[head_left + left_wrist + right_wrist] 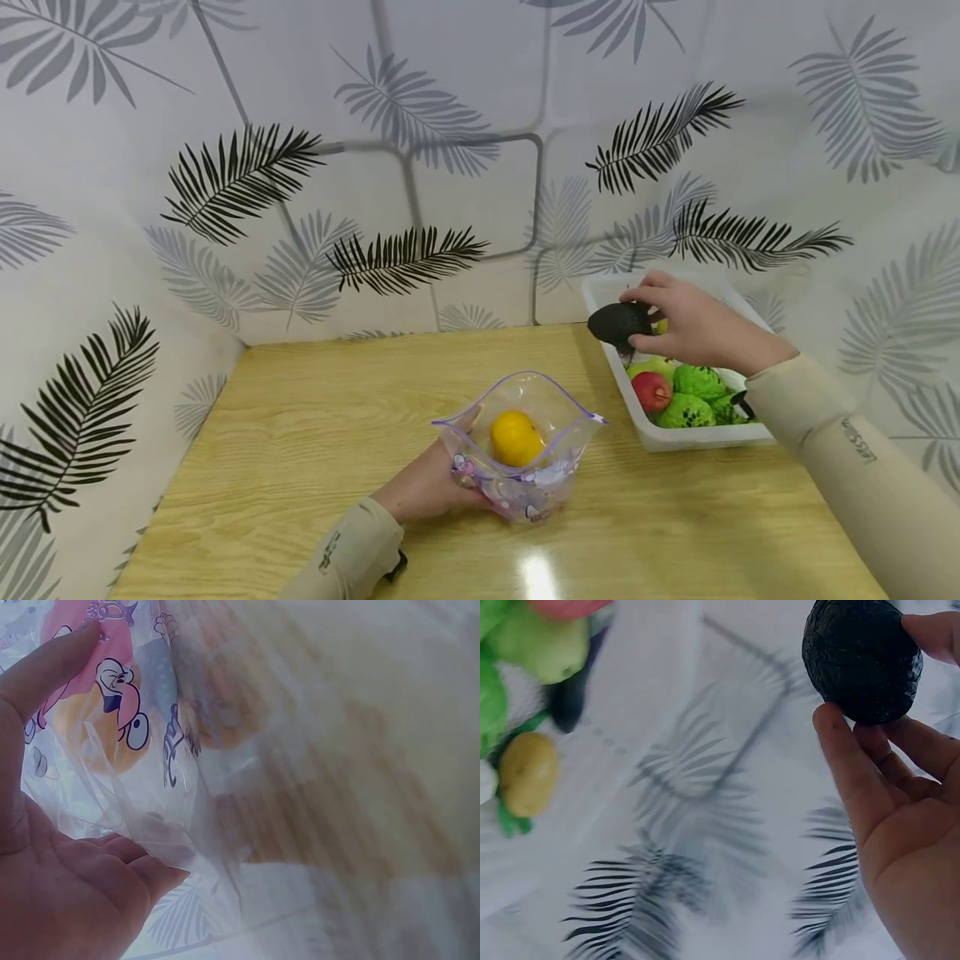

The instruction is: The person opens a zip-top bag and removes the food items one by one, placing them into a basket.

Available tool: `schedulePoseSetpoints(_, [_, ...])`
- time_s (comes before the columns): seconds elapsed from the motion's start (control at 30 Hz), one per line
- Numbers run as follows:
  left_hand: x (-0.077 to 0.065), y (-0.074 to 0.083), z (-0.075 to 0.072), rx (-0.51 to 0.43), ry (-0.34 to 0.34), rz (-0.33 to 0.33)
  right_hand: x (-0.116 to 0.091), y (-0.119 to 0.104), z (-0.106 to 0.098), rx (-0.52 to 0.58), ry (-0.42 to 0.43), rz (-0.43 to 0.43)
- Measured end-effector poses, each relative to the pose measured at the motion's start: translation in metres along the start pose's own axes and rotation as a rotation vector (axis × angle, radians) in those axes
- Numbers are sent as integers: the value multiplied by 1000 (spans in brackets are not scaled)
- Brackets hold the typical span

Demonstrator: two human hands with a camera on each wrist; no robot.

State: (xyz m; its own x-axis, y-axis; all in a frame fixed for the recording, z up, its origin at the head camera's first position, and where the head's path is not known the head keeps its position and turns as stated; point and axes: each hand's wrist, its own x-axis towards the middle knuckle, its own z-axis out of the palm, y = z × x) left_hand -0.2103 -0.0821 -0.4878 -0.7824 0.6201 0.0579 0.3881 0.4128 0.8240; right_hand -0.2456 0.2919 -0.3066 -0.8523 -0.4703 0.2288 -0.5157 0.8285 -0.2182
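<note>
Between the thumb and fingers of my right hand [697, 325] is a dark, bumpy avocado [619, 323], held above the left side of the white basket [652, 438]. The right wrist view shows the fingertips and thumb pinching the avocado [862, 664]. My left hand [442, 479] holds a clear zip bag [551, 492] upright on the table, its mouth spread wide. Inside the bag sits a round yellow-orange fruit, seemingly an orange [516, 438]. Up close in the left wrist view, the thumb lies over the bag's printed side; part of the other fingers is behind the plastic.
In the basket lie a red apple [651, 392], several bumpy green fruits [686, 411] and other produce, partly covered by my right arm. A wood-grain table [322, 400] carries bag and basket. Leaf-patterned cloth [465, 200] hangs behind it.
</note>
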Motion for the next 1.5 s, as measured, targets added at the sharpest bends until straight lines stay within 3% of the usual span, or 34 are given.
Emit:
schedulePoseSetpoints(0.27, [-3, 0, -1, 6, -15, -57, 2, 61, 18, -40, -97, 189])
schedulePoseSetpoints(0.63, [0, 4, -2, -52, -32, 0, 3, 104, 45, 14, -230, 258])
schedulePoseSetpoints(0.8, [0, 3, -2, -37, -22, -13, 5, 115, 56, 38, -269, 281])
schedulePoseSetpoints(0.87, [0, 3, -2, -31, -22, -22, 4, 117, 58, 35, -275, 285])
schedulePoseSetpoints(1.07, [-6, 24, -6, -111, -37, 22, -2, 119, 61, 35, -294, 298])
schedulePoseSetpoints(1.23, [-8, 37, -8, -102, -37, 19, -5, 114, 57, 21, -283, 278])
schedulePoseSetpoints(1.5, [-9, 40, -8, -76, -32, -8, 2, 71, 35, -51, -238, 146])
